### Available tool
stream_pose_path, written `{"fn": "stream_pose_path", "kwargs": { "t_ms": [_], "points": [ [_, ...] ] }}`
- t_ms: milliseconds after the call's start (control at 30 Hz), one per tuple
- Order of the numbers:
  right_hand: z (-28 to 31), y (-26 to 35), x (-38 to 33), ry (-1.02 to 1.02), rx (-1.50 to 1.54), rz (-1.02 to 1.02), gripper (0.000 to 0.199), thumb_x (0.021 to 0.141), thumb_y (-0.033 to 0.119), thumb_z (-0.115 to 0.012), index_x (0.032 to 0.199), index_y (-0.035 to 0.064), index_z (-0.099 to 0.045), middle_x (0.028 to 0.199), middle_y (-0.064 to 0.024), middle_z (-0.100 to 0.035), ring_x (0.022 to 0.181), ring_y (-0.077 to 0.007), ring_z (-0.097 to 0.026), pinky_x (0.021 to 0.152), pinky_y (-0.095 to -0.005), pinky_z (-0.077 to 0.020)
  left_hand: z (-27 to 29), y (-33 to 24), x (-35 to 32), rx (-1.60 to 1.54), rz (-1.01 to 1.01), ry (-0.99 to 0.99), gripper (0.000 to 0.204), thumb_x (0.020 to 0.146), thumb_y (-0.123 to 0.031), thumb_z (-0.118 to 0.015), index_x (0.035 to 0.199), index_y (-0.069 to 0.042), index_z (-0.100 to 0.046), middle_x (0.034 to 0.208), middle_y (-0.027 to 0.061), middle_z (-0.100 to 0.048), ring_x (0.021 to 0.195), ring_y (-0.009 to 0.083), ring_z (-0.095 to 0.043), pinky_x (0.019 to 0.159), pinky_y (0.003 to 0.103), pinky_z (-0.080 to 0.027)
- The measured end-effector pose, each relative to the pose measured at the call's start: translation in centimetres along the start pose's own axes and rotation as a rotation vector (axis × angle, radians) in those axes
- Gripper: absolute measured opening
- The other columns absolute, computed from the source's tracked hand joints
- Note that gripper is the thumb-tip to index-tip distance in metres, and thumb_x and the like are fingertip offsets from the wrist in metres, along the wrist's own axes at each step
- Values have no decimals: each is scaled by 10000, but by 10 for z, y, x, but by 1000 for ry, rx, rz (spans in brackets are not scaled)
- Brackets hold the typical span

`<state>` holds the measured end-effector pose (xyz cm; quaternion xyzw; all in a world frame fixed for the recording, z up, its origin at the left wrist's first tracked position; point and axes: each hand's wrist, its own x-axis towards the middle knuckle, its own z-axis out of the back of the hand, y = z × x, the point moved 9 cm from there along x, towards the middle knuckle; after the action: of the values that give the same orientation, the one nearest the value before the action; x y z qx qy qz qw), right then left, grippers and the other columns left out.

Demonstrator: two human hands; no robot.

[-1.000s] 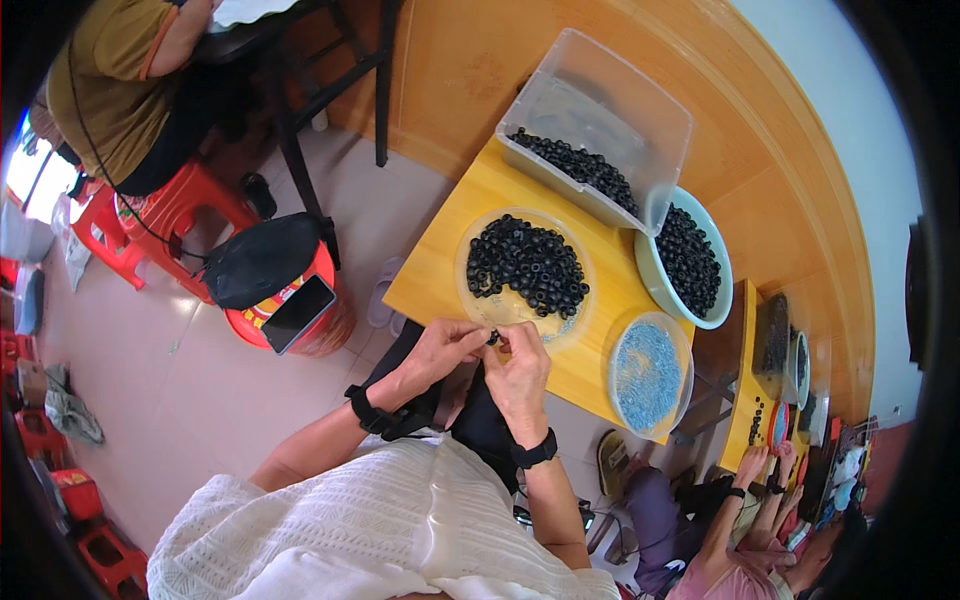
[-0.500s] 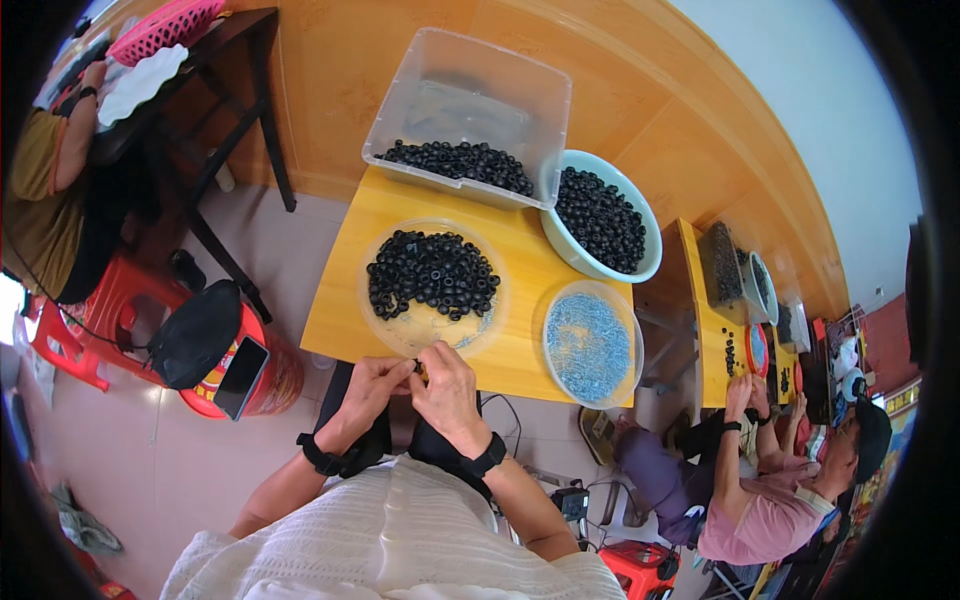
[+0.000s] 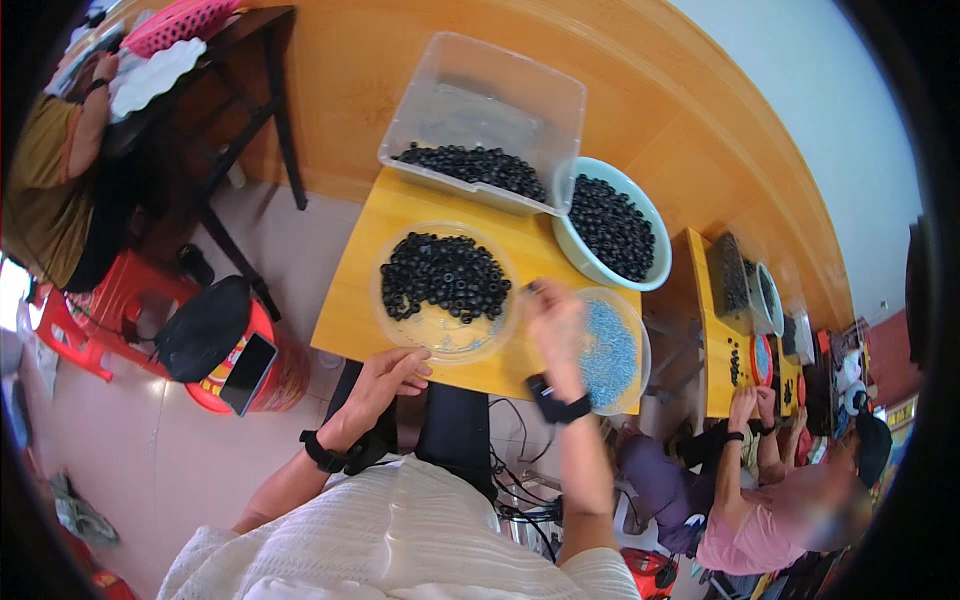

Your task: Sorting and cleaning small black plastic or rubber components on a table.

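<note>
Right hand (image 3: 553, 318) has risen toward blue-bead bowl (image 3: 612, 352).

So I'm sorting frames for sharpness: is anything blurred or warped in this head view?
Head view: the right hand is smeared by motion blur above the yellow table; the left hand is sharper at the table's near edge; the clear plate of black rings is crisp; fisheye bends the wooden wall panel and darkens the rim; lighting is even, with no strong glare.

Single head-worn fisheye, looking steeply down, yellow table (image 3: 365, 300) near
</note>
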<state>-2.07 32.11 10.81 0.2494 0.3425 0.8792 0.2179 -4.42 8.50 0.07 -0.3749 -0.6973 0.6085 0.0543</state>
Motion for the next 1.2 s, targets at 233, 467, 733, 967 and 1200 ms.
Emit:
{"fn": "stream_pose_path", "kwargs": {
  "t_ms": [233, 467, 733, 967, 1200],
  "points": [
    [109, 9, 62, -401, 318, 130, 295, 811, 16, -579, 1103, -18, -574, 864, -91, -620, 775, -157, -603, 667, -268, -509, 15, 11, 3, 1, -35, 12, 280, 914, -229, -511, 1028, 8, -611, 855, 56, -620, 778, 109, -592, 710, 231, -499],
    [7, 26, -21, 83, 994, -220, 243, 859, 44, -544, 1089, -20, -589, 969, -117, -631, 835, -165, -617, 685, -293, -550, 23, 18, 5, -9, -45, 17, 243, 911, -208, -522, 995, -2, -619, 851, 43, -626, 764, 97, -595, 701, 225, -500],
    [-2, 54, -45, 193, 1117, -224, 258, 856, 42, -547, 1098, -44, -576, 988, -158, -625, 850, -188, -622, 694, -312, -562, 18, 17, 4, -17, -24, 29, 235, 908, -206, -526, 985, -6, -622, 844, 41, -625, 761, 94, -593, 701, 222, -498],
    [5, 65, -57, 177, 1077, -202, 217, 835, 36, -582, 1036, -44, -604, 906, -134, -632, 772, -170, -627, 672, -293, -554, 18, 20, 4, -22, -28, 32, 235, 903, -192, -529, 1000, 1, -623, 850, 51, -627, 763, 103, -598, 700, 222, -504],
    [14, 69, -66, 132, 1151, -135, 121, 857, 58, -564, 876, -51, -612, 826, -103, -604, 712, -156, -606, 658, -313, -550, 13, 20, 5, 1, -8, 38, 236, 905, -181, -526, 1012, 8, -618, 850, 55, -629, 758, 104, -601, 694, 225, -509]
  ]
}}
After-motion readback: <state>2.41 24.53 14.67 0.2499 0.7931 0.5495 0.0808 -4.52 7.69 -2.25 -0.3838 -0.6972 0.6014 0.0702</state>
